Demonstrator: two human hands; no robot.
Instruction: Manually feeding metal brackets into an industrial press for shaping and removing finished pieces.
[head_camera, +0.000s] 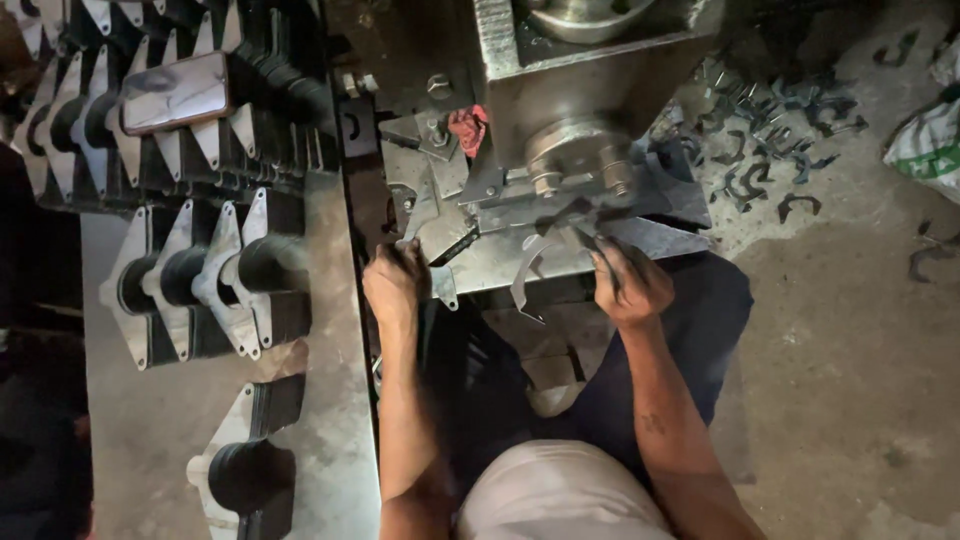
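My left hand (395, 283) rests at the left edge of the press bed (470, 262), fingers closed around a flat sheet-metal blank (418, 215). My right hand (628, 283) is at the front right of the bed, gripping a small dark metal piece (590, 240) just below the round punch (580, 160). A curved cut-out strip (527, 272) hangs over the bed's front edge between my hands. The grey press body (590, 80) rises behind.
Stacks of shaped metal plates with black cylinders (210, 275) fill the bench on the left, with a phone (176, 92) lying on the upper stack. Curved scrap offcuts (770, 140) litter the concrete floor at right. A red rag (467, 127) sits on the machine.
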